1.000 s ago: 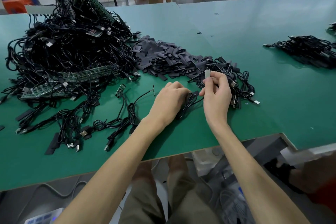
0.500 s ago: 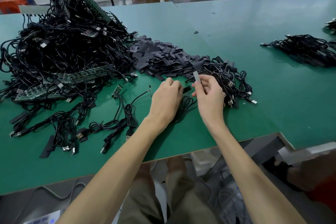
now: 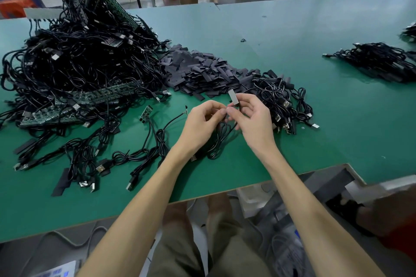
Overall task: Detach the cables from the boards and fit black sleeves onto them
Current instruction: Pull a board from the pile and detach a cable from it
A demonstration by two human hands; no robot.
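Right hand (image 3: 252, 117) pinches a sleeve (image 3: 233, 98) upright while the left hand (image 3: 202, 119) pinches the cable (image 3: 221, 139) end just beside it, not yet sleeved; a small, seemingly finished pile (image 3: 286, 101) lies to their right, and a far bigger tangle (image 3: 78, 63) on boards (image 3: 101, 94) waits to their left.

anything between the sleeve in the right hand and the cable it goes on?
Nothing visible. The right hand pinches the sleeve, and the left hand holds the cable right beside it, fingertips nearly touching. The cable's tip is hidden by the fingers, so I cannot tell whether it is inside the sleeve yet.
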